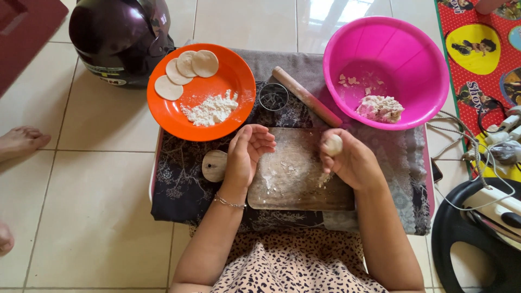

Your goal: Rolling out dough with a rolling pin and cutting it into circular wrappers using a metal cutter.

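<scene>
Small smooth dough ball (333, 145) is pinched in right hand (350, 161) fingers above floured wooden board (296, 173); left hand (247, 152) is cupped open, empty.

Dough ball (333, 145) half-hidden in right hand (350, 161); helmet (120, 38) cropped.

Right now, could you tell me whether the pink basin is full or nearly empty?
Nearly empty: the pink basin holds only one lump of dough and a few crumbs, with most of its bottom bare.
</scene>
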